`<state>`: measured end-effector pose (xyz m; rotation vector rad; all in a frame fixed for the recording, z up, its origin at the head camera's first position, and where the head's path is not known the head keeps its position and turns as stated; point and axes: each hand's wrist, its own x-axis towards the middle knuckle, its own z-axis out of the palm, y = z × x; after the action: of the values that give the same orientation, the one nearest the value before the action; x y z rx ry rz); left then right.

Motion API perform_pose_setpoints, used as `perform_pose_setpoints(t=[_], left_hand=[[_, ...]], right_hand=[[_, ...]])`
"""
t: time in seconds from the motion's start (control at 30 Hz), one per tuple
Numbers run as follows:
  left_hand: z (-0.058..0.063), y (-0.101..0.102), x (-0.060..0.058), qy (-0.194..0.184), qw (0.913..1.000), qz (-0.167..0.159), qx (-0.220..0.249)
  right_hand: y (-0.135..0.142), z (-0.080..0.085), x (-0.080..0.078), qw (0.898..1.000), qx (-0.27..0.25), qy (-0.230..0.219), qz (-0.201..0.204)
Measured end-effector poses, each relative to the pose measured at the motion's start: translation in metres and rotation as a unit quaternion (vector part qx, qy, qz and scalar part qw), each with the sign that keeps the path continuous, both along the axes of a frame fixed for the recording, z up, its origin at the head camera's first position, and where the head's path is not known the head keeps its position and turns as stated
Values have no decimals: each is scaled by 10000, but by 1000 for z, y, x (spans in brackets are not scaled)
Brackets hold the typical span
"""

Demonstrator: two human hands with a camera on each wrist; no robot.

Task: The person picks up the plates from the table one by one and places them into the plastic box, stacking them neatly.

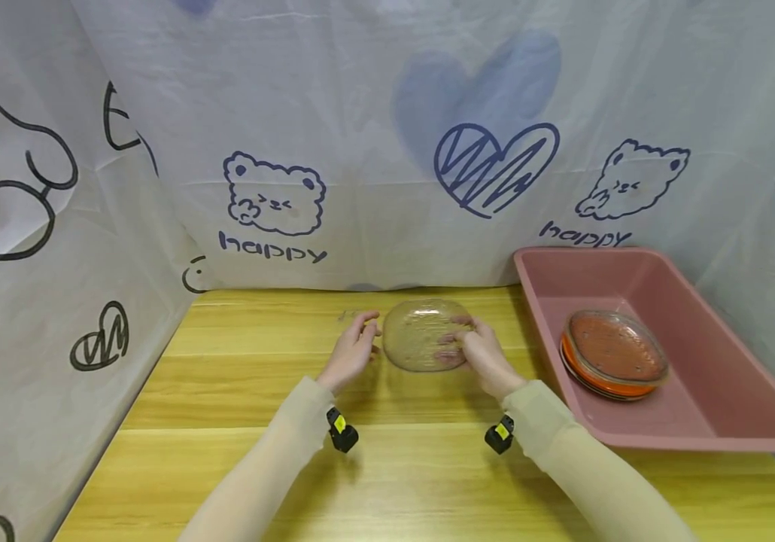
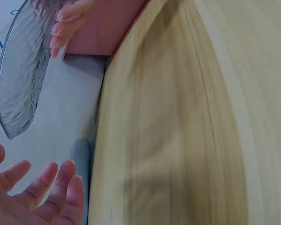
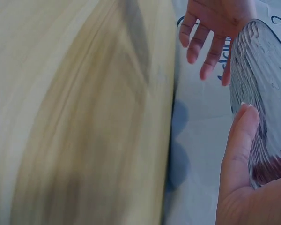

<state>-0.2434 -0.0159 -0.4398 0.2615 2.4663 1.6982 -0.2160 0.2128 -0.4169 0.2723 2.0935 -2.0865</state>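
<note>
A clear, rippled glass plate [image 1: 417, 339] is held above the wooden table by my right hand [image 1: 485, 354], which grips its right edge. The right wrist view shows the thumb [image 3: 243, 140] on one face of the plate [image 3: 262, 84]; the other fingers show faintly through the glass. Left of the plate, my left hand [image 1: 352, 350] hovers with fingers spread and holds nothing. A small gap between the left fingers [image 2: 47, 192] and the plate [image 2: 25, 70] shows in the left wrist view.
A pink plastic tub [image 1: 740, 376] stands at the table's right side. Inside it lies a stack of plates, a clear one [image 1: 618, 346] over orange ones [image 1: 577, 365]. Printed cloth [image 1: 374, 150] hangs behind the wooden table [image 1: 225, 406] and at the sides.
</note>
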Motion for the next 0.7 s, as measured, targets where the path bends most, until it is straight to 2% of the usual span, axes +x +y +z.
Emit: perform_pose_setpoints(t=[0.13, 0.27, 0.5, 0.7], left_hand=[[2, 0, 1, 228, 9992, -8, -330], [2, 2, 2, 626, 9952, 7, -756], [1, 10, 1, 1283, 9817, 16, -1408], [11, 24, 6, 1726, 9690, -123, -1765]], right_hand=[[5, 9, 2, 9998, 172, 83, -10], [10, 19, 2, 9996, 254, 101, -32], [20, 37, 4, 9994, 324, 129, -10], [33, 49, 3, 9987, 455, 183, -109]])
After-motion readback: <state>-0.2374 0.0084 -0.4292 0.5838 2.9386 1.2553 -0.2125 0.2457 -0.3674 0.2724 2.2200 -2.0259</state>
